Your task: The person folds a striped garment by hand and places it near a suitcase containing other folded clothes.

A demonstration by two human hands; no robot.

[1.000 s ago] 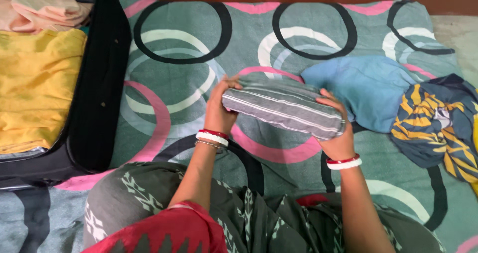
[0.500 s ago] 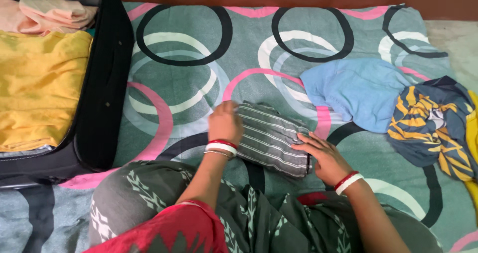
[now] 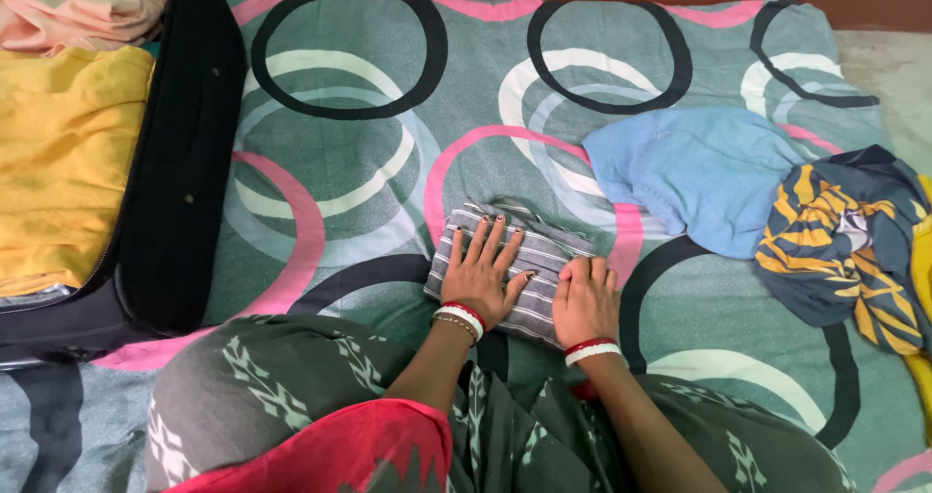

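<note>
Head view: one frame, looking down over the person's lap onto a patterned bedsheet (image 3: 369,163).
Striped bundle: a folded grey cloth with pale stripes (image 3: 544,250) lies flat on the sheet, directly in front of the knees, roughly centre of frame.
Long axis: runs from upper left to lower right, tilted slightly clockwise from the frame's horizontal; the stripes follow the same line.
Left hand: left hand (image 3: 481,279) lies palm down on the left half of the bundle, fingers splayed wide and pointing away from the body; it is pressing, not gripping.
Right hand: right hand (image 3: 584,299) rests on the bundle's lower right end, fingers drawn together and curled over the edge; whether they grip the edge or only press on it I cannot tell.
Nearer hand: both touch the cloth; the left covers more of it, the right sits at the end.
Direction of bundle from hands: beneath both palms, extending forward past the fingertips.
Right of bundle: a crumpled blue garment (image 3: 699,178), near but apart; beyond it a navy-and-yellow patterned cloth (image 3: 845,241).
Left of bundle: an open black suitcase (image 3: 180,182), well apart, holding a yellow garment (image 3: 58,163) and a peach one (image 3: 68,13).
</note>
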